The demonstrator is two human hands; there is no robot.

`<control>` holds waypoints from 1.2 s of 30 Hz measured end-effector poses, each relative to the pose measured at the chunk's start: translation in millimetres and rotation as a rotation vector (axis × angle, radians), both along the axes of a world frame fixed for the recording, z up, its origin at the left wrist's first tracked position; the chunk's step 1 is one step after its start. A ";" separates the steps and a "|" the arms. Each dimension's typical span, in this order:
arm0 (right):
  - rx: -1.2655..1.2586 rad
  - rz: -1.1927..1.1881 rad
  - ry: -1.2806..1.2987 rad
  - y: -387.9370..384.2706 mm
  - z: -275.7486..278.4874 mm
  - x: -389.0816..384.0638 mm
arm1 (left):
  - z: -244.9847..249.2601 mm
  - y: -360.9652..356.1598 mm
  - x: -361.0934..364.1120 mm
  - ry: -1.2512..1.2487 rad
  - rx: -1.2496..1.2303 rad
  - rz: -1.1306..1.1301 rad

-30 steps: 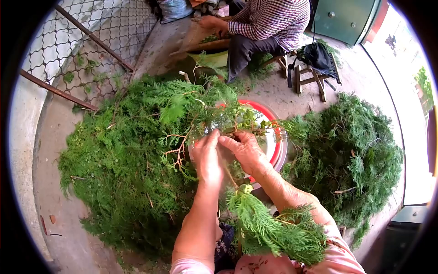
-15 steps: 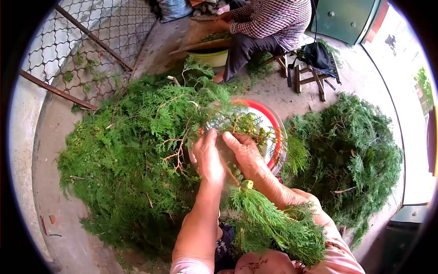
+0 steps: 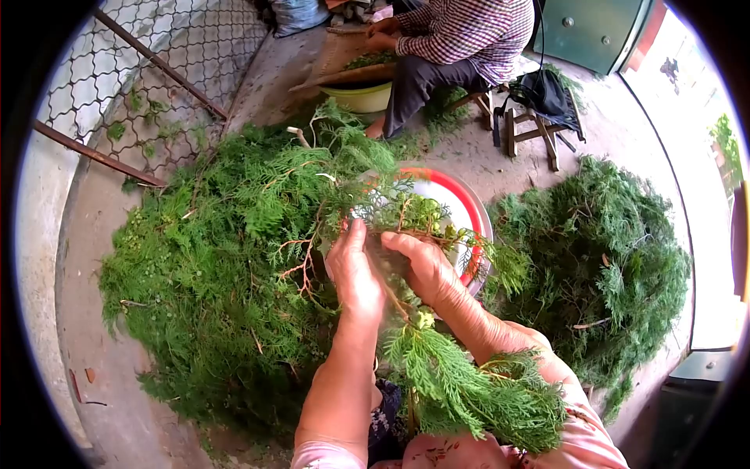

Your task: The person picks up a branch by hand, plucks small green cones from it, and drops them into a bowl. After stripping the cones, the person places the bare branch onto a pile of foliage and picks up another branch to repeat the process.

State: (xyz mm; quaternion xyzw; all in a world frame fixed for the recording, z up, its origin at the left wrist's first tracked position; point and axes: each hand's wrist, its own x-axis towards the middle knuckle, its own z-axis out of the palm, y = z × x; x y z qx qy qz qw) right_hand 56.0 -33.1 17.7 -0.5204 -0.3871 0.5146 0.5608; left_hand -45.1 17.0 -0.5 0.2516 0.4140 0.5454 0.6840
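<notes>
A leafy conifer branch (image 3: 453,375), flat and fern-like, runs from between my hands down over my right forearm. My left hand (image 3: 355,277) is closed around its upper stem, thumb pointing away from me. Close beside it, my right hand (image 3: 426,270) is also closed on the branch, with its fingers mostly hidden underneath. Green cones and reddish twigs (image 3: 426,215) stick out just past my fingers. Below them lies a white basin with a red rim (image 3: 461,195), partly covered by my hands and the sprigs.
A large heap of green branches (image 3: 211,289) spreads to my left, and a darker heap (image 3: 594,273) lies right. Ahead, a person in a checked shirt (image 3: 469,35) sits by a yellow-green basin (image 3: 363,99). A black bag (image 3: 543,98) rests on a wooden stool (image 3: 531,137).
My right thumb and both hands have shifted slightly, and the branch's leafy end has swung a little. The other person's hands have moved slightly.
</notes>
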 end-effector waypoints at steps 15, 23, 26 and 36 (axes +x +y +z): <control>-0.208 -0.169 0.315 14.2 -14.4 -8.7 | -1.4 9.2 -4.3 -0.048 0.007 -0.031; -0.086 0.119 -0.656 15.6 -19.9 9.8 | 6.8 2.8 4.9 -0.050 -0.064 -0.104; -0.027 0.024 -0.717 24.3 -43.4 5.3 | 1.7 3.0 7.2 0.032 0.003 -0.068; -0.221 0.057 -0.923 20.4 -23.8 1.0 | 0.3 2.9 15.5 -0.032 -0.068 0.138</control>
